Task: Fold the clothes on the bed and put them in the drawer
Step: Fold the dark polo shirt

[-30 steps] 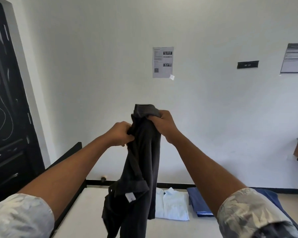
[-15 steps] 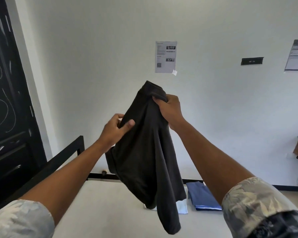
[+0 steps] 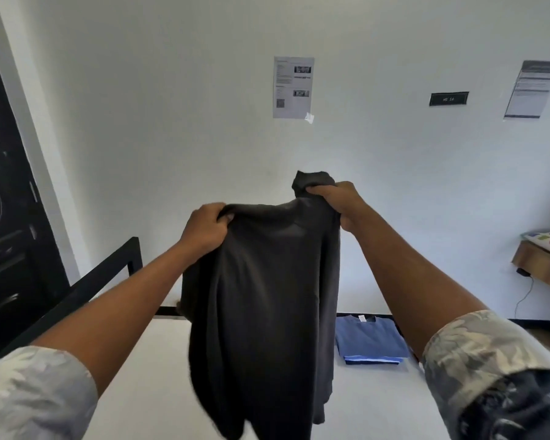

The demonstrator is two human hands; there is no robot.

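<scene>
Both hands now stand further apart than half a second before, and the cloth spreads flat between them. The left hand [image 3: 207, 228] and the right hand [image 3: 338, 201] each grip the top edge of the dark grey soft fabric garment [image 3: 267, 296], fingers curled into it, the right one a little higher. Both forearms reach forward and upward. The garment hangs in the air above the white bed [image 3: 134, 376]. A folded blue shirt [image 3: 370, 342] lies on the bed, further back on the right.

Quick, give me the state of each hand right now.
Left hand: fingers curled round the top edge of the dark grey shirt, holding it up.
Right hand: gripping the same shirt at its bunched upper corner.
</scene>
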